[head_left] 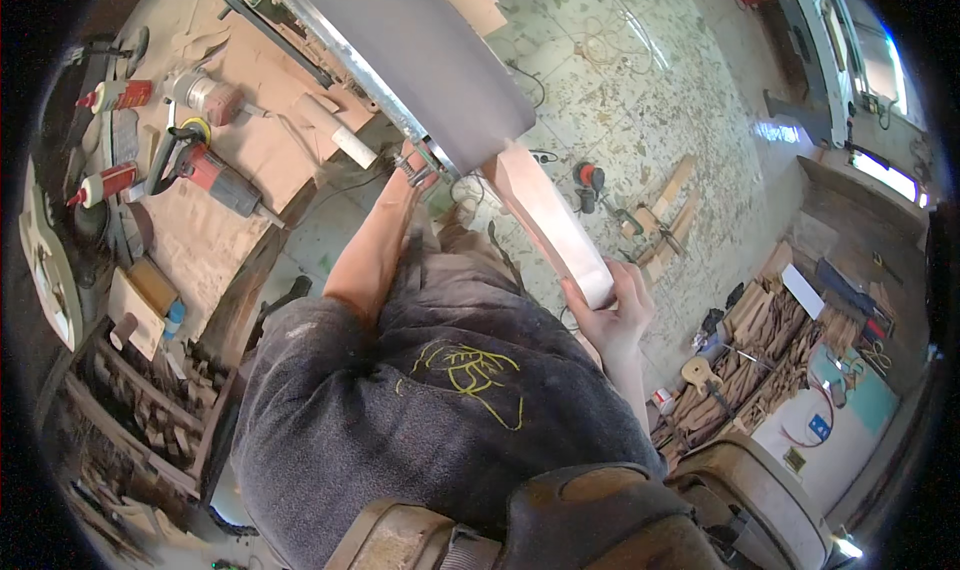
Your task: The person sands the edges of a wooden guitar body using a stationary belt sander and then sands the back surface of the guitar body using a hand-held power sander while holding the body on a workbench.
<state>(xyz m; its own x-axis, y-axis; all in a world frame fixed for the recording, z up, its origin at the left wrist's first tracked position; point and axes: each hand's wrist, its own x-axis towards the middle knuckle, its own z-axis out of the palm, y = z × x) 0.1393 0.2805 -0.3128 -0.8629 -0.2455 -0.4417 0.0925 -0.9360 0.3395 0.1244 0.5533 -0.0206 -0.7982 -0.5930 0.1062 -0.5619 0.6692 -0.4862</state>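
Note:
My right hand (617, 305) grips the near end of a long, pale shaped wooden piece (555, 225). The piece's far end meets the grey abrasive belt of a sanding machine (430, 65) that reaches down from the top. At the belt's near left corner, my left hand (414, 168) has its fingers curled by a metal fitting with a spring (430, 170). The machine's frame partly hides them, so what they hold is unclear.
Left, a workbench (230, 260) carries a red power tool (215, 180), glue bottles (120, 95) and a cardboard tube (340, 130). A corded tool (590, 185) and clamped boards (670, 210) lie on the floor. Right are piled wood offcuts (750, 340); lower left, a scrap rack (130, 420).

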